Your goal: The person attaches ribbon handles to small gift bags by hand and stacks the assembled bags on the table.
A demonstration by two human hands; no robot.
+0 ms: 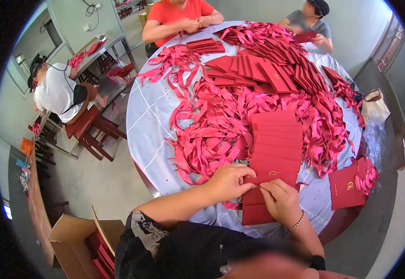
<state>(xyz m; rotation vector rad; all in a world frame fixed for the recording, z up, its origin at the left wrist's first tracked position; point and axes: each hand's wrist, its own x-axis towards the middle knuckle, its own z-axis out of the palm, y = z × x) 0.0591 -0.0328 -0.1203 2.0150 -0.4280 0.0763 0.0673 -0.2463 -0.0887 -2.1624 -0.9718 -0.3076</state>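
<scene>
A row of overlapping red envelopes [276, 139] runs toward me over the round table. At its near end lies a red envelope [258, 214] with a gold emblem just above my fingers. My left hand [230, 183] pinches a short stretch of red ribbon [254, 181] over the envelopes. From the right, my right hand [282, 201] pinches at the same spot, fingertips almost meeting the left ones. The fingers hide most of the held ribbon. A large heap of loose pinkish-red ribbons [212, 135] lies beyond my left hand.
Fanned stacks of red envelopes [263, 74] cover the far side of the white-covered table [151, 121]. More emblem-marked envelopes [347, 188] sit at the right edge. Two people work across the table; another sits at left. An open cardboard box [72, 232] stands lower left.
</scene>
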